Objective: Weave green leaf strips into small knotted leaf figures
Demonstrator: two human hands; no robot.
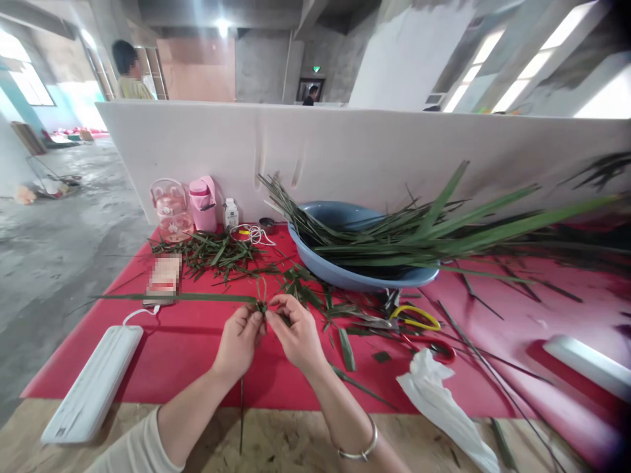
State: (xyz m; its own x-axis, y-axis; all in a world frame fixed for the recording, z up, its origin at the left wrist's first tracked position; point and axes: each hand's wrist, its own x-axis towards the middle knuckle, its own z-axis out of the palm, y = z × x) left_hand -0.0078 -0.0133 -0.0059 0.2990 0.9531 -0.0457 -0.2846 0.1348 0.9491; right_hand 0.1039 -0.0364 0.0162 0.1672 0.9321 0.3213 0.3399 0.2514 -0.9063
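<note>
Between my hands, over the red table cover, is a small woven leaf piece (pixel 262 303) with a thin loop standing up from it. My left hand (pixel 240 335) pinches its left side, where a long green leaf strip (pixel 197 297) runs out to the left. My right hand (pixel 294 330) has its fingers closed on the right side of the same piece. The fingertips hide most of the weave. To the right of my hands lie scissors with yellow handles (pixel 417 316) and another tool with red handles (pixel 444 351).
Behind my hands a blue basin (pixel 362 281) holds long green leaves. Leaf scraps (pixel 217 253), a pink bottle (pixel 202 203), a clear pink jug (pixel 171 217) and a phone (pixel 163 279) sit at back left. A white power bank (pixel 93 387) and crumpled tissue (pixel 434 387) lie nearer.
</note>
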